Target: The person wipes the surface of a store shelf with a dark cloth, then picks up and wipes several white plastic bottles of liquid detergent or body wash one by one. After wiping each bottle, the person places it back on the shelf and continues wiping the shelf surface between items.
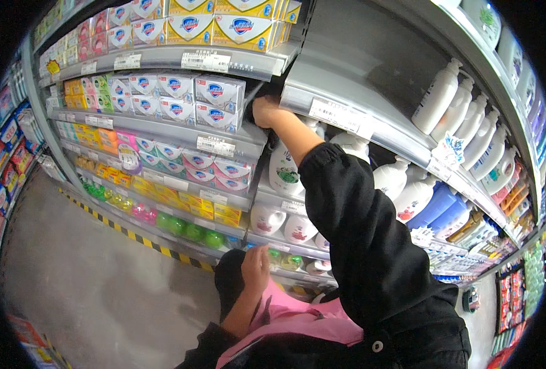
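My right hand (267, 112) reaches in at the gap beside the end of the left shelves, just under the corner of a grey metal shelf (319, 94). Its fingers point into shadow, so whatever they touch is hidden. Boxed Safeguard soap (215, 94) stands stacked just left of this hand. Below my right forearm is a white pump bottle (282, 170) with a green print. My left hand (256, 267) hangs low over my dark-clothed knee (228, 272), fingers loosely bent. No object shows in it, though its palm is turned from view.
Yellow soap boxes (243, 30) fill the upper left shelf. White pump bottles (439, 97) line the right shelf, with blue bottles (432, 203) below. Round green containers (194, 232) sit low. Yellow-black tape (139, 237) edges the grey floor (93, 276). Price labels hang along the shelf fronts.
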Demonstrator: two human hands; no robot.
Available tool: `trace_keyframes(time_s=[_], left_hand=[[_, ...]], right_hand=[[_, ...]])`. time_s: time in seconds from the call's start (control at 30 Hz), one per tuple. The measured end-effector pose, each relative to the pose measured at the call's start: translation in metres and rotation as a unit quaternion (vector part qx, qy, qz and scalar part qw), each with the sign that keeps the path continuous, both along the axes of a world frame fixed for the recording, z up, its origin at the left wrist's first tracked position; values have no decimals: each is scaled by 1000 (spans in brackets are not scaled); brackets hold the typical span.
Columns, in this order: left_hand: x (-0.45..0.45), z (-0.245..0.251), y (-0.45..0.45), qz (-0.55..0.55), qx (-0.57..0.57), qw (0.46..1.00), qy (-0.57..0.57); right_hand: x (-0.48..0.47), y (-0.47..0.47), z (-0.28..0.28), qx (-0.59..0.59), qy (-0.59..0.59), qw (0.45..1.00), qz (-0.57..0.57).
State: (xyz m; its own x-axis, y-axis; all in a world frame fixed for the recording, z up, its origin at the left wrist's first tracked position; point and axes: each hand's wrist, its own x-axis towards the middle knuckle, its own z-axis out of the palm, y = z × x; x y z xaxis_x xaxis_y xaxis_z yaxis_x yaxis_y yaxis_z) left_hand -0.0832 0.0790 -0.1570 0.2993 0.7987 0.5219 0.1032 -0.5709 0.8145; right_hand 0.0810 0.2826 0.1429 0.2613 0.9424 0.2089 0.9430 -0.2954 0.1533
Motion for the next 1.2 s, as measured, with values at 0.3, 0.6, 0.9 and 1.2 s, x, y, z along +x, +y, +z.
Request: trace_keyframes(time_s=[0.3,0.6,0.9,1.2], left_hand=[[-16,-7,8,36,29,997,64],[-16,-4,7,31,2,998,54],[-3,-86,22,-123,-231,944,-203],[6,-38,19,27,9,989,142]], right_hand=[[-41,-51,21,-90,-11,988,123],[4,-138,-27,188,492,822,216],[17,-271,-93,136,949,237,154],[60,-359,-180,481,436,754,-100]])
